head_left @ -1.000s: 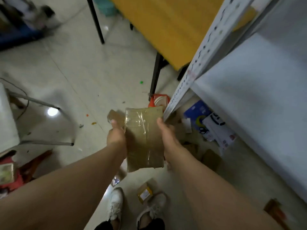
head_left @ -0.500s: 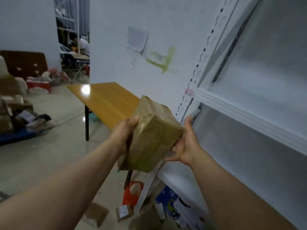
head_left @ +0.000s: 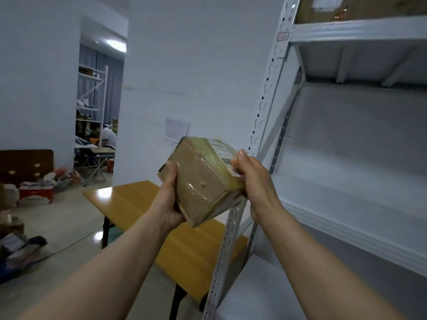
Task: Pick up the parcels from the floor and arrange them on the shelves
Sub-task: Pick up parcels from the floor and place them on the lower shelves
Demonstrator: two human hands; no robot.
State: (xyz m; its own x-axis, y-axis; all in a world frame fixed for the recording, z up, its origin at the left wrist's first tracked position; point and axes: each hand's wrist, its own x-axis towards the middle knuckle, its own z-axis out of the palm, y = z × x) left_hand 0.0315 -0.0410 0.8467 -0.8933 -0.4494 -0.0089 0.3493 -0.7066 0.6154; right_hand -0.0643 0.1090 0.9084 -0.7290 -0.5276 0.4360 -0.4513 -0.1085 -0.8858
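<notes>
both forearms reach forward from the bottom of the view. the left hand grips the left, lower end of a brown parcel, its fingers curled round the edge with the thumb up along the side. the right hand holds the right, upper end, thumb pressed on the top near a pale label and the other fingers wrapped behind, out of sight. the parcel is a small cardboard box wound in clear glossy tape, held tilted in the air between the two hands, in front of the perforated grey post of a metal rack and not touching any shelf. just to its right lies a bare white shelf at about the same height, with another one below it. under the hands stands an orange tabletop on dark legs, its far end beside the rack. on the top level of the rack sits a cardboard box. behind the parcel a sheet of paper hangs on the white wall. far left, a red stool and blurred clutter rest on the floor.
</notes>
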